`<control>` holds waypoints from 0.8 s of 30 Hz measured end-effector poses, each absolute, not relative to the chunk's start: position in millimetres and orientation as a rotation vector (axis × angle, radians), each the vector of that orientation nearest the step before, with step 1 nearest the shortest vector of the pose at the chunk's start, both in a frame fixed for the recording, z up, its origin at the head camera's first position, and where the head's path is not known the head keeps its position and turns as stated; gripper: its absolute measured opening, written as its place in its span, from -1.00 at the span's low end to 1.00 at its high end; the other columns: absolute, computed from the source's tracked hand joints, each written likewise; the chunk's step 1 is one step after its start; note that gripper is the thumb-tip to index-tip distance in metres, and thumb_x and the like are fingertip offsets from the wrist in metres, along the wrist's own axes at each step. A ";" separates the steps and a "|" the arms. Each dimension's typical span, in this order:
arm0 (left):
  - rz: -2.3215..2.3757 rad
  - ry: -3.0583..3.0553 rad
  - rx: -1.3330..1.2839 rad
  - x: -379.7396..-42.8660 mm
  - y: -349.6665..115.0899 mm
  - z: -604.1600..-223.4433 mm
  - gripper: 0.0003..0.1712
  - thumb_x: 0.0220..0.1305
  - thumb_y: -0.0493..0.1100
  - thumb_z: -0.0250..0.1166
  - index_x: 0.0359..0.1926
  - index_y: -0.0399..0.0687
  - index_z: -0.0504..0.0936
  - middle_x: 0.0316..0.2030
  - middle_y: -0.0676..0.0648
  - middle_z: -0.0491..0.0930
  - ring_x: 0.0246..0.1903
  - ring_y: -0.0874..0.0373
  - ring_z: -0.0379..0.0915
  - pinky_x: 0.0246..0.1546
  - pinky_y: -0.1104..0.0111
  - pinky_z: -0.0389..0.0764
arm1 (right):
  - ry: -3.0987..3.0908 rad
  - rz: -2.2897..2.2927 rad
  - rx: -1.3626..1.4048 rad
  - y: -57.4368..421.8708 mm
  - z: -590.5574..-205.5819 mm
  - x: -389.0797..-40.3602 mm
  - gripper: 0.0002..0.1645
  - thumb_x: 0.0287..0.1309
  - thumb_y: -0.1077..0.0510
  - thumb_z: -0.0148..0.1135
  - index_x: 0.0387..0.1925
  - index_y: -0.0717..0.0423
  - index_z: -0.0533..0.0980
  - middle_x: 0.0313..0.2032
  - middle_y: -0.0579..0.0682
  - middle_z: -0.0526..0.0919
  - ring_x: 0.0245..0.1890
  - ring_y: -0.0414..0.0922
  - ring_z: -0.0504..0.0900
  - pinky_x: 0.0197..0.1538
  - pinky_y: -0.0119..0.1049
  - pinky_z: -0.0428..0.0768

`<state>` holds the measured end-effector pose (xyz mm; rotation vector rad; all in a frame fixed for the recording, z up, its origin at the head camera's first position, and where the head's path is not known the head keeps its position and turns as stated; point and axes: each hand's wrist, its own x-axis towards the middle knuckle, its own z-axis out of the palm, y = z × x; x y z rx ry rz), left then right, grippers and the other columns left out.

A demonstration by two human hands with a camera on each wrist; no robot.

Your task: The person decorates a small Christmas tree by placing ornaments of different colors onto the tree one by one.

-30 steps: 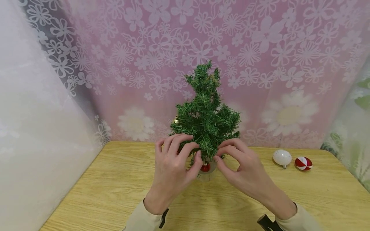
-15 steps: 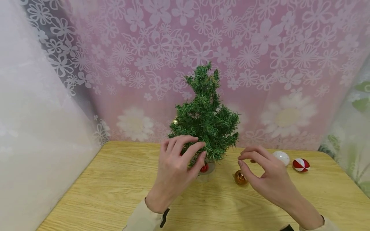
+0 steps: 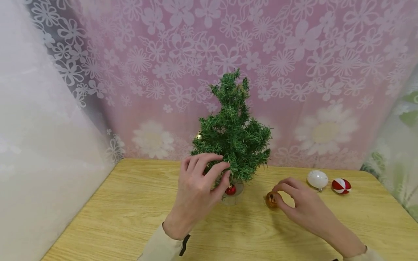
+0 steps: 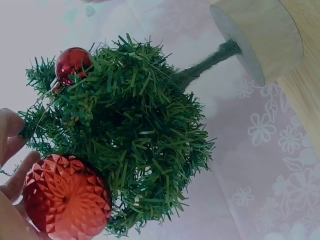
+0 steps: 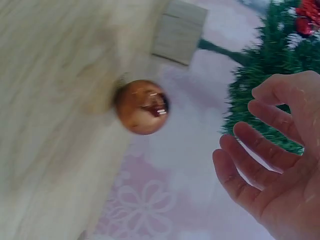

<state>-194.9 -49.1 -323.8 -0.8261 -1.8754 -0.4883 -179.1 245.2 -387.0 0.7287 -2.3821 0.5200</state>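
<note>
A small green Christmas tree (image 3: 233,134) stands upright on a round wood-like base (image 3: 233,197). My left hand (image 3: 199,181) is at its lower front, thumb and forefinger pinching a branch tip (image 4: 37,122) where a gold string runs from a small red ball ornament (image 4: 74,65). A larger faceted red ornament (image 4: 67,197) hangs beside the left fingers. My right hand (image 3: 305,203) reaches low over the table, thumb and forefinger curved but apart, close to a shiny copper-gold ball ornament (image 3: 271,200). In the right wrist view that ball (image 5: 142,106) shows a gap from the fingers.
On the right of the wood-grain table (image 3: 130,206) lie a white ornament (image 3: 317,179) and a red-and-white ornament (image 3: 341,186). A small gold ornament (image 3: 199,135) hangs on the tree's left side. A pink floral curtain (image 3: 163,72) hangs behind.
My right hand has left the tree's front, moving right and then down to the copper-gold ball, which its arm earlier hid. The left hand has stayed nearly in place, shifting slightly right.
</note>
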 end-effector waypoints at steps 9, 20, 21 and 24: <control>-0.509 -1.864 -0.806 -195.9 -53.5 -325.8 -0.90 0.34 -0.14 0.33 -0.17 0.07 0.75 -0.05 -0.01 0.68 0.01 0.03 0.58 -0.03 0.10 0.48 | -2.500 0.338 0.804 253.5 -408.4 -192.8 -0.66 -0.07 0.23 0.58 -0.20 -0.09 0.69 -0.19 -0.13 0.65 -0.35 -0.23 0.61 -0.41 -0.39 0.56; -0.522 -1.871 -0.795 -198.1 -58.1 -328.2 -0.89 0.36 -0.15 0.28 -0.19 0.04 0.74 -0.04 -0.03 0.69 0.04 0.01 0.59 0.02 0.07 0.50 | -2.595 0.311 0.822 256.2 -416.7 -196.9 -0.75 0.01 0.20 0.54 -0.23 -0.09 0.69 -0.24 -0.12 0.66 -0.42 -0.29 0.61 -0.45 -0.43 0.55; -0.524 -1.871 -0.794 -198.4 -58.8 -328.4 -0.89 0.37 -0.15 0.28 -0.20 0.04 0.73 -0.04 -0.04 0.69 0.04 0.01 0.59 0.03 0.07 0.50 | -2.605 0.324 0.816 256.2 -416.4 -196.9 -0.76 0.02 0.20 0.53 -0.25 -0.10 0.68 -0.24 -0.12 0.66 -0.44 -0.32 0.60 -0.46 -0.44 0.54; -0.526 -1.878 -0.791 -198.8 -61.1 -329.5 -0.89 0.37 -0.15 0.25 -0.22 0.03 0.72 -0.04 -0.05 0.69 0.04 0.01 0.59 0.03 0.07 0.49 | -2.625 0.339 0.799 256.5 -416.0 -196.3 -0.79 0.04 0.20 0.52 -0.33 -0.13 0.63 -0.29 -0.16 0.61 -0.50 -0.41 0.51 -0.49 -0.48 0.48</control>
